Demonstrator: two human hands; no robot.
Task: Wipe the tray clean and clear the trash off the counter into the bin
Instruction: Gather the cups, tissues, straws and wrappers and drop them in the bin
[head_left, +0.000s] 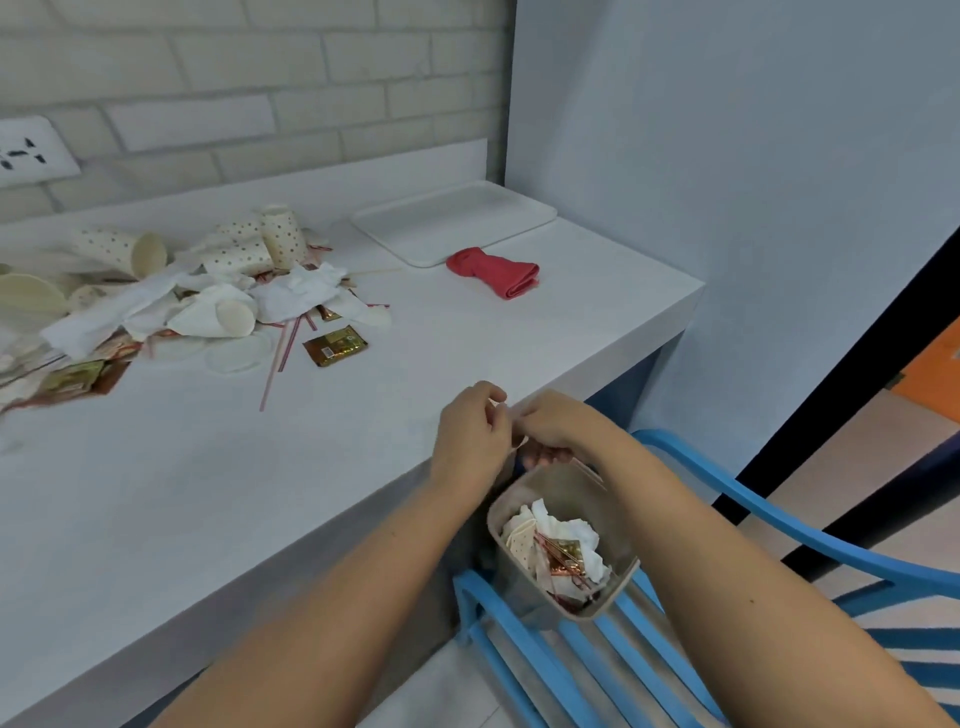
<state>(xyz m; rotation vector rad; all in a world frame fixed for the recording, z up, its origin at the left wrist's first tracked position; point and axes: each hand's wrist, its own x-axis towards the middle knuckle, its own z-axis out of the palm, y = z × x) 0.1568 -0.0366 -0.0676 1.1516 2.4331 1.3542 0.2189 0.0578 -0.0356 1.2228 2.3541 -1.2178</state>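
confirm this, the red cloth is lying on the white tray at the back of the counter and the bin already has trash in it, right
Not quite. The head view shows the red cloth on the counter just in front of the white tray, not on it. The rest holds: tray at the back, trash already in the bin.

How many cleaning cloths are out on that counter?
1: a red cloth on the counter, beside the white tray's near edge. Another might be hidden under the trash pile.
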